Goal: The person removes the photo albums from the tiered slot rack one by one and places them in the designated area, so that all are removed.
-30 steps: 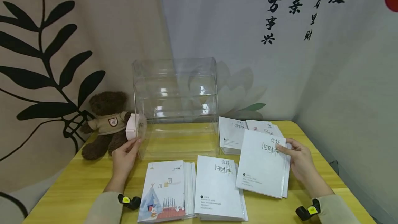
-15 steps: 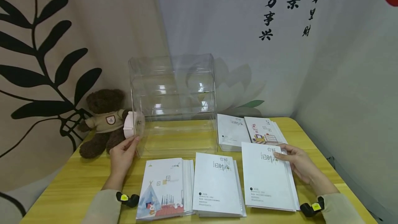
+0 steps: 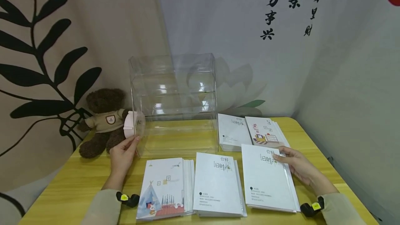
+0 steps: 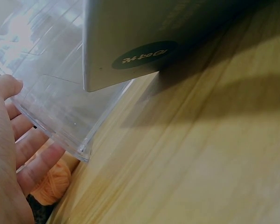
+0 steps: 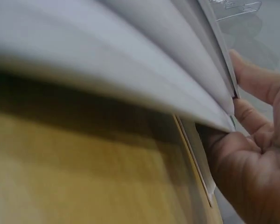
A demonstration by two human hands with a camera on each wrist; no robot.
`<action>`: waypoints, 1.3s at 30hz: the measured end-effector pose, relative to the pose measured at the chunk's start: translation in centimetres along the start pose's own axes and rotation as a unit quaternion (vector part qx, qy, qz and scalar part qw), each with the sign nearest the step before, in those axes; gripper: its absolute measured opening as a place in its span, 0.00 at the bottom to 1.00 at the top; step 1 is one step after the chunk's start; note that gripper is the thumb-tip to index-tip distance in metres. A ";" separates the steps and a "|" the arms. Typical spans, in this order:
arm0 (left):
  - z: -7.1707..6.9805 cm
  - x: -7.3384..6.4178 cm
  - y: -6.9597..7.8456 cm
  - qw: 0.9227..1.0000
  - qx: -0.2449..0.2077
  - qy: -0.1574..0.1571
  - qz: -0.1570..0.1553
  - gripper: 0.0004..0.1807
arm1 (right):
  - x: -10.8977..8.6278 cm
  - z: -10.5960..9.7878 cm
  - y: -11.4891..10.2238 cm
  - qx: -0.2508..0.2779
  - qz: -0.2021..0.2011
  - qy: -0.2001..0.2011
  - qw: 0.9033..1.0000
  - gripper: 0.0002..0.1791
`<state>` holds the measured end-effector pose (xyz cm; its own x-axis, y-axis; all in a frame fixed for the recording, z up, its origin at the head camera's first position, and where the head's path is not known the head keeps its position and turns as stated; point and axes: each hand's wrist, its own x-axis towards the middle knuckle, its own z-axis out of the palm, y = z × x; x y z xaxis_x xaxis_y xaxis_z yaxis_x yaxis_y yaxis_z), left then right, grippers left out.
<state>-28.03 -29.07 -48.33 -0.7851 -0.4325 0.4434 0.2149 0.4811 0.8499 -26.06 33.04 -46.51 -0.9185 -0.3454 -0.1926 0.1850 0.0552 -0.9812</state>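
Observation:
My left hand (image 3: 122, 157) holds the lower left front edge of a clear plastic tiered rack (image 3: 175, 117); the left wrist view shows the thumb on one side of the clear wall (image 4: 60, 107) and the fingers on the other. At the right, my right hand (image 3: 301, 169) grips a white book (image 3: 265, 183) by its upper right edge, thumb on the cover. Pages fan between thumb and fingers in the right wrist view, with the underside tilted above the wood. Another white book (image 3: 217, 186) and a tent-patterned book (image 3: 162, 186) lie to its left.
More books (image 3: 234, 133) lie behind, beside a furniture-patterned book (image 3: 265, 133). A brown teddy bear (image 3: 106, 124) sits left of the rack near a pale pink object (image 3: 129, 124). Orange yarn (image 4: 53, 184) shows past the left fingers. The yellow wooden table (image 3: 62, 197) carries everything.
My right hand has brought the white book down and nearer to me, uncovering more of the furniture-patterned book behind. My left hand stays on the rack. The head view has shifted slightly.

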 end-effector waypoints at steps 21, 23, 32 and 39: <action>-0.1 0.5 0.4 0.999 0.032 0.022 -0.001 0.17 | 0.7 0.5 0.1 -0.056 0.025 -0.030 0.998 0.41; -0.1 0.4 0.4 0.999 0.028 0.023 0.001 0.16 | 0.6 0.4 0.0 -0.063 0.026 -0.020 0.997 0.41; 0.2 0.2 0.3 1.000 0.017 0.018 0.008 0.16 | -0.8 -1.6 -0.4 -0.091 0.016 0.008 0.996 0.43; 0.1 0.2 0.3 1.000 0.022 0.018 0.002 0.17 | -0.5 -1.6 0.1 -0.117 0.009 0.024 0.993 0.36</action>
<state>-28.15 -28.89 -48.02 -0.7628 -0.4568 0.4576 0.1915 0.5164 0.8347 -26.13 34.72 -46.58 -0.9323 -0.2973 -0.2060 0.1216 0.2788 -0.9526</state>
